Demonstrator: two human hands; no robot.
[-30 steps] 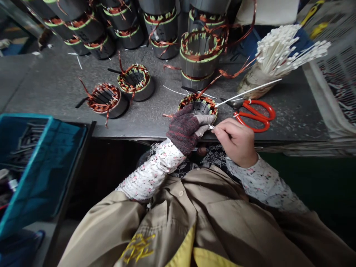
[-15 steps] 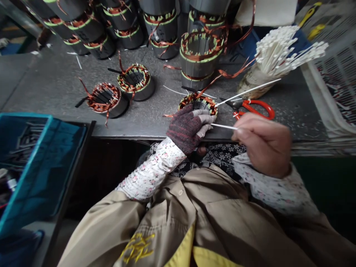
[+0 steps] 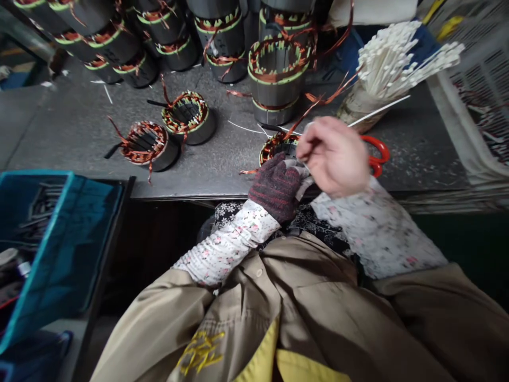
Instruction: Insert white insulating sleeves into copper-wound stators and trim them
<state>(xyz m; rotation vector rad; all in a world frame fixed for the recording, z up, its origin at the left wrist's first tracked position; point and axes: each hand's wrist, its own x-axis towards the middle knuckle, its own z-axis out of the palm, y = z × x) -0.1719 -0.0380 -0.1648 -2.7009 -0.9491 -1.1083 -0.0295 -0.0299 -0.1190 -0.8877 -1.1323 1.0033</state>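
At the table's front edge stands a motor stator (image 3: 271,148) with copper windings and a pale green rim; hands cover its front and right side. My left hand (image 3: 277,183), in a dark knitted glove with pale fingertips, grips its near rim. Just right of it, my bare right hand (image 3: 336,155) has its fingers pinched together over the stator's right side. A thin white cable tie (image 3: 379,110) sticks out behind that hand toward the upper right. The tie's part at the fingers is hidden. Red-handled cutters (image 3: 379,151) lie partly covered behind my right hand.
Two wound stators (image 3: 145,146) (image 3: 189,118) stand to the left. Stacked stators (image 3: 278,79) line the back. A holder (image 3: 353,114) with many white cable ties stands at right, beside a white plastic crate (image 3: 449,106). A blue bin (image 3: 59,212) sits at lower left.
My right hand has moved left and up, from beside the stator to over its right side, now covering much of the cutters. My left hand stays on the stator.
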